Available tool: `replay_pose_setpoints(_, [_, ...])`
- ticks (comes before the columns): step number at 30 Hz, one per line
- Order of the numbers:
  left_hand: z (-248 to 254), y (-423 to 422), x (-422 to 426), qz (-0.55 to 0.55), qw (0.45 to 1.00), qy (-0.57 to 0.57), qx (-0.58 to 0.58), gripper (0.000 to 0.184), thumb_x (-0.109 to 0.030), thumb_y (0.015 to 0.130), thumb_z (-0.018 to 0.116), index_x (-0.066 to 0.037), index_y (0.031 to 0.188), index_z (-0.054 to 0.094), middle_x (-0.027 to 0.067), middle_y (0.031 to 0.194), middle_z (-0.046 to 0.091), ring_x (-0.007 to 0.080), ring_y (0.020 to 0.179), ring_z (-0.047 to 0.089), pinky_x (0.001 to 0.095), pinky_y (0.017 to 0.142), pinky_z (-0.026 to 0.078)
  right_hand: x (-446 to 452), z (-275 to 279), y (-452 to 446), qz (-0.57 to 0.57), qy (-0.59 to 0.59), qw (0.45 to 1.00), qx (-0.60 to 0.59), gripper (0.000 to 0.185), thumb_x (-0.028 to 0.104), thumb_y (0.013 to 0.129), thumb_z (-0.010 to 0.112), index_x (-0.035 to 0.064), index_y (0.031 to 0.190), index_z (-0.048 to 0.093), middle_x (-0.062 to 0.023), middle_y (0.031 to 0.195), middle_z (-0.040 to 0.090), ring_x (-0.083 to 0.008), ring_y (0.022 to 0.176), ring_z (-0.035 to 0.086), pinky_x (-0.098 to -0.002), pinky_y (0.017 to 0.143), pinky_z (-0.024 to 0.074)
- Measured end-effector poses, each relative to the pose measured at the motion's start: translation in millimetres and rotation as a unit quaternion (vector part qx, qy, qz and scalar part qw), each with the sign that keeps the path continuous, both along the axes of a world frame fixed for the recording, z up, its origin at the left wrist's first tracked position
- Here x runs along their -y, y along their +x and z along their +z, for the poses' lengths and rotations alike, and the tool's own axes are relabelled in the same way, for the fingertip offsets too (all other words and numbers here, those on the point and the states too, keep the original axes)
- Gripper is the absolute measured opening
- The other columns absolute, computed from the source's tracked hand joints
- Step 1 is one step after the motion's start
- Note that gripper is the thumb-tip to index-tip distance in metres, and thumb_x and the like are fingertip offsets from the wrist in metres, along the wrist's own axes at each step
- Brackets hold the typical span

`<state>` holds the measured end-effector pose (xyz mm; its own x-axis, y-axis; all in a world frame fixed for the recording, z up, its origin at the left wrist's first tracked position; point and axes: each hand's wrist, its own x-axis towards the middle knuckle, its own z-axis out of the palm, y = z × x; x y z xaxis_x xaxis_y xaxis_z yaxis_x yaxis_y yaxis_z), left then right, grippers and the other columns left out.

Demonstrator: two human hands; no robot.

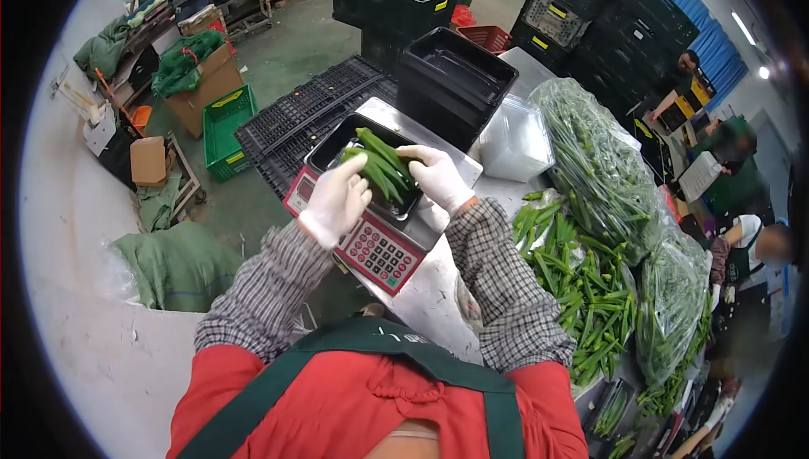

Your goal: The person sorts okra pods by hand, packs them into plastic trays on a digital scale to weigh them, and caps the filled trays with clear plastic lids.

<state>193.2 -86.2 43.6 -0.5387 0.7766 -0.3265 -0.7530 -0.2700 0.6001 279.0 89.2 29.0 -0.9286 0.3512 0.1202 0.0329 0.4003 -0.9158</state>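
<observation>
Several green okra pods point(383, 163) lie bunched together in a black plastic tray point(324, 149). The tray rests on the metal plate of a red and white weighing scale point(383, 250). My left hand point(339, 199), in a white glove, has its fingers bent against the left side of the bunch. From the right, my right hand point(438, 176), gloved too, grips the okra with its fingertips; part of its grip is hidden. To the right, a large heap of loose okra point(581, 295) lies on the metal table.
Behind the scale stand black trays point(455, 80) and clear plastic containers point(516, 139). Bagged long green vegetables point(590, 151) lie on the right. A black plastic pallet point(316, 113) and a green crate point(229, 132) are on the floor. Co-workers point(731, 164) stand at the right.
</observation>
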Motion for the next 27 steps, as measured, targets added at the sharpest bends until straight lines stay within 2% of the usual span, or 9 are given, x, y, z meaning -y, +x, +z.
replay_pose_setpoints(1, [5,7,15,0.003,0.999,-0.036,0.004,0.040,-0.023,0.092,0.051,0.001,0.122,0.045,0.0161,0.134,0.040,0.0271,0.130,0.031,0.0387,0.107,0.027,-4,0,5,-0.009,0.000,1.000,-0.018,0.033,0.003,0.081,0.046,-0.0022,0.110,0.061,-0.0117,0.102,0.065,-0.0163,0.095,0.060,-0.0250,0.086,0.0447])
replay_pose_setpoints(2, [-1,6,32,-0.007,1.000,0.012,-0.026,0.047,-0.021,0.091,0.053,0.004,0.128,0.041,0.0167,0.135,0.040,0.0279,0.131,0.032,0.0387,0.107,0.028,-11,-2,12,-0.042,0.036,0.997,-0.058,0.032,0.007,0.081,0.046,-0.0003,0.107,0.063,-0.0155,0.102,0.065,-0.0230,0.096,0.061,-0.0297,0.087,0.0454])
replay_pose_setpoints(6, [3,-11,62,0.061,0.985,0.023,-0.162,0.050,-0.016,0.090,0.055,0.005,0.132,0.038,0.0163,0.131,0.046,0.0277,0.125,0.041,0.0388,0.103,0.035,-42,4,86,-0.138,0.054,0.985,-0.089,0.023,0.007,0.085,0.055,-0.0009,0.105,0.063,-0.0099,0.098,0.067,-0.0137,0.088,0.061,-0.0246,0.080,0.0466])
replay_pose_setpoints(8, [8,-12,52,0.093,0.962,-0.004,-0.258,0.046,-0.015,0.091,0.053,0.006,0.130,0.041,0.0176,0.129,0.048,0.0263,0.121,0.046,0.0373,0.103,0.035,-65,-7,143,-0.228,0.034,0.973,-0.013,0.022,0.006,0.085,0.053,-0.0035,0.103,0.064,-0.0083,0.098,0.066,-0.0138,0.093,0.060,-0.0250,0.085,0.0451])
replay_pose_setpoints(12, [21,18,17,-0.041,0.912,0.020,-0.407,0.036,-0.012,0.091,0.051,0.008,0.121,0.049,0.0179,0.118,0.057,0.0230,0.108,0.057,0.0335,0.095,0.043,-92,-27,261,-0.438,-0.045,0.897,-0.031,0.018,0.008,0.087,0.054,-0.0008,0.099,0.065,-0.0037,0.093,0.067,-0.0076,0.079,0.058,-0.0210,0.070,0.0453])
replay_pose_setpoints(15, [17,59,-14,-0.174,0.884,0.012,-0.434,0.027,-0.009,0.090,0.051,0.006,0.111,0.058,0.0139,0.105,0.063,0.0190,0.097,0.061,0.0311,0.089,0.046,-99,-51,324,-0.489,0.052,0.869,0.055,0.019,0.009,0.084,0.054,-0.0002,0.095,0.066,-0.0078,0.083,0.067,-0.0128,0.076,0.059,-0.0251,0.071,0.0464])
replay_pose_setpoints(20, [-21,119,-55,-0.324,0.894,0.034,-0.310,0.023,-0.007,0.091,0.052,0.005,0.109,0.059,0.0116,0.104,0.064,0.0170,0.094,0.061,0.0295,0.087,0.046,-72,-80,329,-0.481,0.231,0.824,0.191,0.019,0.018,0.080,0.058,0.0049,0.091,0.067,-0.0165,0.091,0.065,-0.0324,0.087,0.062,-0.0364,0.078,0.0492])
replay_pose_setpoints(24, [-41,141,-73,-0.364,0.896,0.009,-0.253,0.024,-0.010,0.091,0.052,0.004,0.109,0.060,0.0120,0.103,0.064,0.0173,0.092,0.062,0.0299,0.086,0.048,-54,-77,302,-0.373,0.296,0.774,0.416,0.030,0.029,0.079,0.061,0.0045,0.095,0.065,-0.0172,0.091,0.063,-0.0331,0.087,0.061,-0.0399,0.077,0.0486])
replay_pose_setpoints(27, [-50,149,-85,-0.369,0.897,-0.010,-0.243,0.024,-0.010,0.091,0.052,0.005,0.108,0.060,0.0125,0.103,0.064,0.0173,0.092,0.062,0.0300,0.085,0.048,-63,-78,320,-0.457,0.167,0.825,0.289,0.030,0.030,0.079,0.061,0.0036,0.093,0.064,-0.0182,0.089,0.063,-0.0317,0.084,0.062,-0.0394,0.074,0.0491])
